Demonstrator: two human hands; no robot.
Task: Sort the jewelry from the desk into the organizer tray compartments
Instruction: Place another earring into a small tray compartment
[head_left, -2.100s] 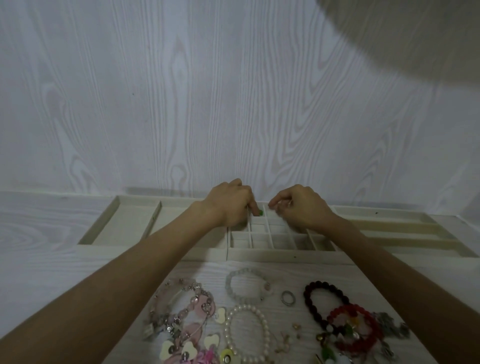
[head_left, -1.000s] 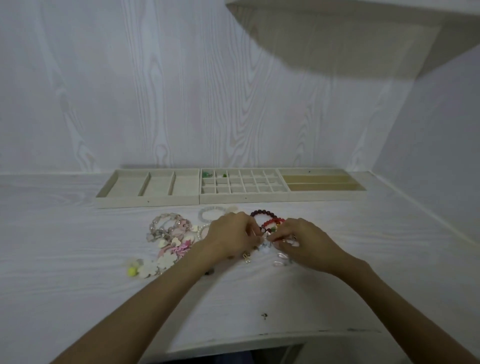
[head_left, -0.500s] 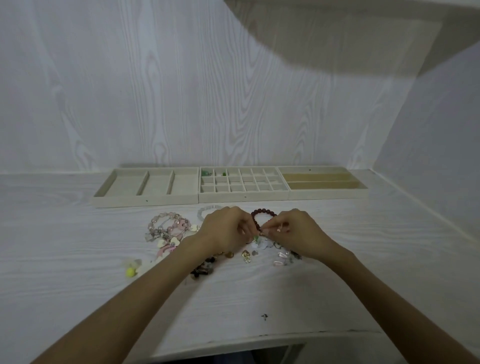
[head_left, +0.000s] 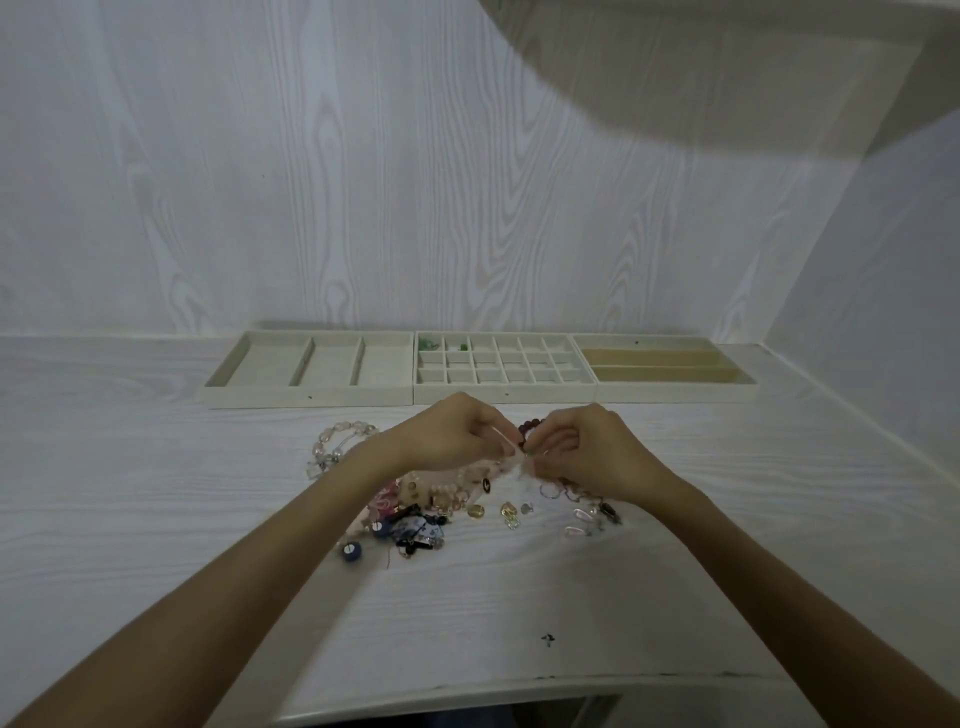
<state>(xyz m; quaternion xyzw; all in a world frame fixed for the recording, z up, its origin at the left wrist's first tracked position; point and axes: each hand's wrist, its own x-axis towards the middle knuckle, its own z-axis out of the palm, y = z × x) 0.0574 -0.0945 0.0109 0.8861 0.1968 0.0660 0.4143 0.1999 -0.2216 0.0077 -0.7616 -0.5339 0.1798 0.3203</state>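
Observation:
A heap of jewelry (head_left: 457, 499) lies on the white desk: pink bead bracelets (head_left: 337, 441), dark pieces, small earrings and clips. My left hand (head_left: 447, 431) and my right hand (head_left: 582, 447) meet just above the heap and pinch one small pale piece (head_left: 521, 453) between their fingertips; what it is I cannot make out. Behind them the cream organizer tray (head_left: 480, 393) stands against the wall in three sections. Two small green items (head_left: 427, 344) lie in the back left cells of the middle grid.
A dark red bead bracelet (head_left: 530, 427) shows between my hands. A small dark speck (head_left: 548, 639) lies near the desk's front edge (head_left: 519, 691). Walls close the desk at the back and right.
My hands left the tray's grid, came back to the jewelry heap and took up a small piece. Since half a second ago they have risen slightly and hold it between them.

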